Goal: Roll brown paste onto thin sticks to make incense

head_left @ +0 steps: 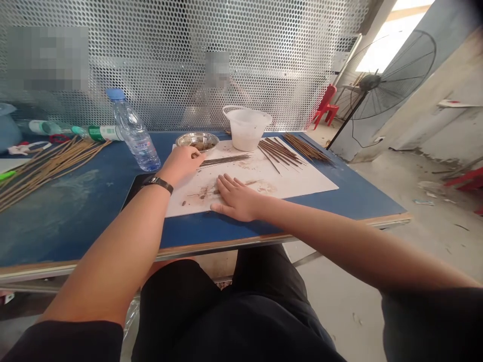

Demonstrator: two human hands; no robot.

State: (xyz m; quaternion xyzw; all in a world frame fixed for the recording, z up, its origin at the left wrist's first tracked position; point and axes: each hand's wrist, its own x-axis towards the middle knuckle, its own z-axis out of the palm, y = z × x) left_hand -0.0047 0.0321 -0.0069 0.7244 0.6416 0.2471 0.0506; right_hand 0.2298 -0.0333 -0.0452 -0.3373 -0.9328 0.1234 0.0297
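Observation:
My right hand [234,198] lies flat, fingers stretched out, on a white sheet [302,183], pressing on a thin stick smeared with brown paste [206,192]. My left hand [181,162], with a dark watch on the wrist, rests at the sheet's far left beside a small metal bowl [197,141] of brown paste; its fingers curl at the end of a bundle of thin dark sticks [225,160]. Whether it grips them is unclear. Coated brown sticks [281,151] lie fanned on the sheet's right, next to a white plastic tub [247,128].
A water bottle [134,131] stands on the blue table [75,211], a pile of bare bamboo sticks [45,163] to its left. A perforated metal screen [264,50] backs the table, with people behind it. A standing fan [388,75] is at the right.

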